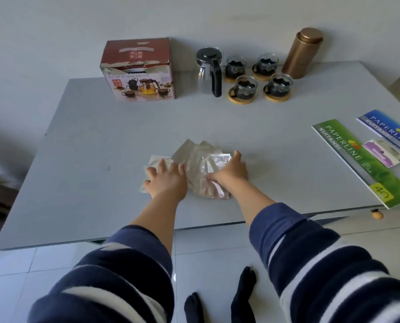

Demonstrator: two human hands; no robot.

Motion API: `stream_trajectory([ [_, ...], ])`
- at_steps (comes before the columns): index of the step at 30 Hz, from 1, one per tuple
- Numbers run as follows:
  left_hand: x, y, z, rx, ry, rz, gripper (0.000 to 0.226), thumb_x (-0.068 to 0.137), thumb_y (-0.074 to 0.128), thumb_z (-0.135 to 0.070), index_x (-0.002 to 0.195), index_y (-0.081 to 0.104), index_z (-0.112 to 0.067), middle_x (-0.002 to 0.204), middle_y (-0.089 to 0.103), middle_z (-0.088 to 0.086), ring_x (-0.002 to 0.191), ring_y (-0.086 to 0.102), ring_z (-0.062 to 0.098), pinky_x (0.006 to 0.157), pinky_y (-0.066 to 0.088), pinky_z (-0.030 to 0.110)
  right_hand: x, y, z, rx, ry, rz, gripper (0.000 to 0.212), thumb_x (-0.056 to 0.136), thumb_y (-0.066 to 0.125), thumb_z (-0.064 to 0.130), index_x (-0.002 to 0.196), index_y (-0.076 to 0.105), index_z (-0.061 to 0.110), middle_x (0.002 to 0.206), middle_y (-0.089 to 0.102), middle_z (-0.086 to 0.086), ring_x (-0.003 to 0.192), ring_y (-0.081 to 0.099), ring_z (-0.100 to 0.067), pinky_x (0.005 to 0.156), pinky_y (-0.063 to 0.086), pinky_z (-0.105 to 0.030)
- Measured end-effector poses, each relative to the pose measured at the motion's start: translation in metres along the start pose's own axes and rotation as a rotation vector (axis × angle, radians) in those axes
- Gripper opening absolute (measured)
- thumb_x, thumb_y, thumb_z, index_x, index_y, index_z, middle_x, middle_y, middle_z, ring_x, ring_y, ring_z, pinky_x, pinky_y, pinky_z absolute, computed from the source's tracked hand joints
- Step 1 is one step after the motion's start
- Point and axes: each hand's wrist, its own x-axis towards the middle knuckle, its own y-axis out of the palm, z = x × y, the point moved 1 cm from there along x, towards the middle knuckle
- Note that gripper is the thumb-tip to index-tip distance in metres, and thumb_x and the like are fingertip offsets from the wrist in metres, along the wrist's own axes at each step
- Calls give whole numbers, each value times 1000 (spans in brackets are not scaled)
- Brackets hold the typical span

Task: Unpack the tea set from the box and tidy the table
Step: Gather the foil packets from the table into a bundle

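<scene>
A pile of clear plastic wrapping bags (198,159) lies in the middle of the grey table (89,148). My left hand (167,180) lies flat on the pile's left side with fingers spread. My right hand (230,171) rests on its right side, fingers straight and thumb touching the plastic. At the back stands the red tea set box (139,71), its top flap torn. To its right are a glass teapot (209,71) with a black lid and handle, and several glass cups (245,88) on wooden coasters.
A bronze canister (302,53) stands at the back right. A green receipt book (357,162), a blue receipt book (390,134) and a small purple packet (381,153) lie along the right edge. White floor tiles and my dark socks show below the near table edge.
</scene>
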Motion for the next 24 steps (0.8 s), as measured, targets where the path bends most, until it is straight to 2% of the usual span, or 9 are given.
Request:
stream_trajectory([
  [2, -1, -3, 3, -178, 1, -53, 48, 99, 13, -35, 134, 45, -31, 152, 35, -3, 135, 23, 28, 101, 31, 50, -1, 2, 6, 48, 52, 42, 110, 64, 87, 34, 145, 17, 11, 143, 44, -10, 125, 52, -31, 92, 48, -37],
  [4, 2, -8, 13, -326, -19, -107, 47, 100, 15, -36, 135, 46, -29, 142, 48, -2, 133, 27, 25, 102, 28, 47, -2, 2, 11, 20, 104, 89, 108, 64, 87, 36, 145, 20, 11, 138, 49, -9, 119, 56, -29, 86, 51, -35],
  [7, 6, -13, 31, -292, -45, -109, 49, 98, 21, -50, 130, 54, -32, 141, 49, -3, 136, 24, 28, 106, 25, 45, -9, 4, 18, -105, 132, 82, 101, 60, 86, 46, 139, 32, 15, 130, 49, -10, 117, 54, -27, 90, 52, -35],
  [10, 5, -12, 36, -213, -17, -99, 54, 93, 35, -62, 125, 58, -25, 144, 44, -5, 134, 30, 29, 100, 33, 40, -14, 16, 29, -95, 36, 37, 93, 64, 85, 39, 136, 33, 12, 136, 43, -12, 124, 49, -29, 99, 47, -36],
  [12, 6, -11, 35, -256, -25, -137, 57, 90, 50, -56, 131, 53, -16, 147, 38, -1, 131, 36, 31, 100, 36, 36, -19, 24, 38, -12, -20, 64, 86, 68, 84, 29, 133, 32, 10, 136, 48, -11, 122, 53, -30, 94, 47, -35],
  [16, 10, -17, 38, -393, -128, -115, 66, 83, 70, -39, 138, 45, -12, 147, 35, 9, 121, 53, 31, 102, 41, 37, -26, 35, 48, 103, 71, 131, 81, 71, 82, 18, 133, 32, 6, 130, 55, -11, 118, 58, -29, 93, 51, -35],
  [20, 13, -20, 44, -531, -166, -44, 73, 75, 79, -26, 134, 41, -10, 134, 47, 11, 108, 60, 34, 93, 50, 39, -31, 42, 53, -22, 13, 287, 59, 72, 81, 27, 120, 55, 3, 104, 63, -7, 96, 64, -23, 83, 53, -30],
  [22, 12, -19, 48, -624, -191, -39, 73, 73, 81, -19, 132, 40, -7, 124, 57, 13, 109, 60, 33, 88, 53, 40, -35, 47, 54, -104, -49, 241, 60, 75, 77, 36, 122, 56, 4, 112, 64, -8, 102, 64, -26, 84, 51, -31],
  [24, 12, -18, 53, -687, -218, -20, 67, 73, 80, -13, 128, 43, -2, 118, 59, 14, 107, 59, 33, 82, 53, 38, -41, 53, 55, -159, -149, 141, 61, 80, 72, 36, 131, 50, 9, 131, 53, -10, 117, 57, -30, 96, 48, -35],
])
